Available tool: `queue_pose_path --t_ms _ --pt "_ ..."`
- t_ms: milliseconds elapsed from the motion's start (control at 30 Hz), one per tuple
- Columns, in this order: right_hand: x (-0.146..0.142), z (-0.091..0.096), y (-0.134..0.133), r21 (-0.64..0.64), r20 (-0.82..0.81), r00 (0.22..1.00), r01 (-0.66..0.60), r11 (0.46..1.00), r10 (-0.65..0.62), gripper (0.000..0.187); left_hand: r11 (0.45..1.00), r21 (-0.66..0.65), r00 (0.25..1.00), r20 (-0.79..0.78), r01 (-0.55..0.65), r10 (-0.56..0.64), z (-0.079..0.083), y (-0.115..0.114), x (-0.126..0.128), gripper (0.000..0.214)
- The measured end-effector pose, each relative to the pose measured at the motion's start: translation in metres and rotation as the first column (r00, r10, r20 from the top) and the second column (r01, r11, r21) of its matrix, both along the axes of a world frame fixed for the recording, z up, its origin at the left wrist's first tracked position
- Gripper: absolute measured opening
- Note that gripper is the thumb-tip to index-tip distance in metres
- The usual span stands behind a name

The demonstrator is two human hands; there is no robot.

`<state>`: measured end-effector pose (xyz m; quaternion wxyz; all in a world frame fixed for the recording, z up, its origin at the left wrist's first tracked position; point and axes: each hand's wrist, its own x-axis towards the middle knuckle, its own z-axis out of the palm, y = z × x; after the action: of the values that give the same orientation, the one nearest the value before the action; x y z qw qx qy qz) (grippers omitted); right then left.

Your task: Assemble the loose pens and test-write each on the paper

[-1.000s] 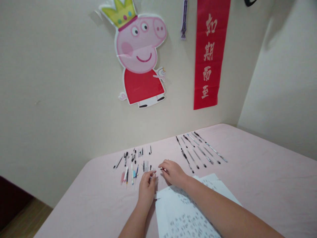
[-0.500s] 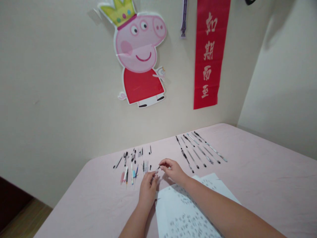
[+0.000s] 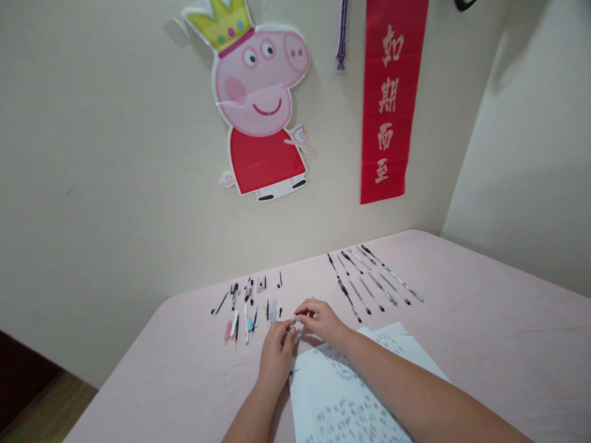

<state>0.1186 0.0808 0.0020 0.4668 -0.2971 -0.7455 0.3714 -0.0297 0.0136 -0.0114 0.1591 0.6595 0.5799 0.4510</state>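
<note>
Obs: small thin whitish pen piece (image 3: 294, 320) held just above pink-clothed table (image 3: 484, 344), long axis approx. hand to hand, left–right; too small to tell which part. Tips of left hand (image 3: 276, 352) closed on its near-left end, right hand (image 3: 322, 321) pinching the far-right end, both equally near, tips almost touching. Scatter of short pen parts and caps (image 3: 249, 307) just beyond-left; row of long grey-black pens (image 3: 369, 283) well apart to right; white printed sheets (image 3: 341, 400) under right forearm.

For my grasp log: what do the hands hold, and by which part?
The left hand and right hand pinch a small pen piece, apparently one end each.
</note>
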Motion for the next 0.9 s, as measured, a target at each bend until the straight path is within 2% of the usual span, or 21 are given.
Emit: queue_pose_path --t_ms 367,700,800,900 --pt "0.0 -0.001 0.001 0.008 0.013 0.999 0.032 0.999 -0.033 0.009 1.0 0.009 1.0 -0.001 0.009 -0.009 0.002 -0.001 0.0 0.024" --pt "0.003 0.004 -0.001 0.014 0.055 0.998 0.007 1.0 -0.008 0.011 1.0 0.008 1.0 0.006 0.022 -0.022 -0.001 0.0 0.0 0.021" --pt "0.009 0.001 0.005 0.061 0.074 0.993 0.084 0.995 -0.089 0.019 1.0 0.013 0.999 0.044 0.007 -0.008 -0.003 0.002 0.0 0.021" --pt "0.017 -0.002 0.014 0.093 0.129 0.953 0.263 0.96 -0.273 0.024 1.0 0.004 0.996 0.086 -0.017 0.017 -0.006 0.004 0.0 0.022"
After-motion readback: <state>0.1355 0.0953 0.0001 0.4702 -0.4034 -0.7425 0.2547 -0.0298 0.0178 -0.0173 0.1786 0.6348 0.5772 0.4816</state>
